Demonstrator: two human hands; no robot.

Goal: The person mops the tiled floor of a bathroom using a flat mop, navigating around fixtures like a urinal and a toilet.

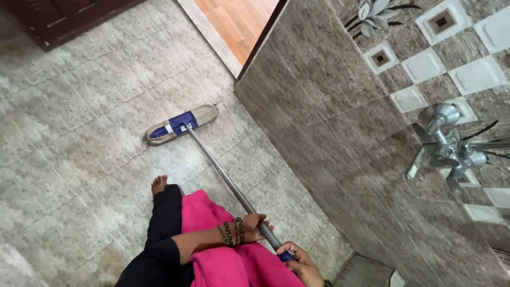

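Grey metal mop handle (228,183) was gripped by the closed left hand (254,227) and right hand (298,259), its flat head (180,125) resting on the tiled floor (79,133) near the wall's edge.

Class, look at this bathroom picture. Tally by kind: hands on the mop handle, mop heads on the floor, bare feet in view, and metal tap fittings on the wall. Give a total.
Hands on the mop handle: 2, left hand and right hand
Mop heads: 1
Bare feet: 1
Metal tap fittings: 1
Total: 5
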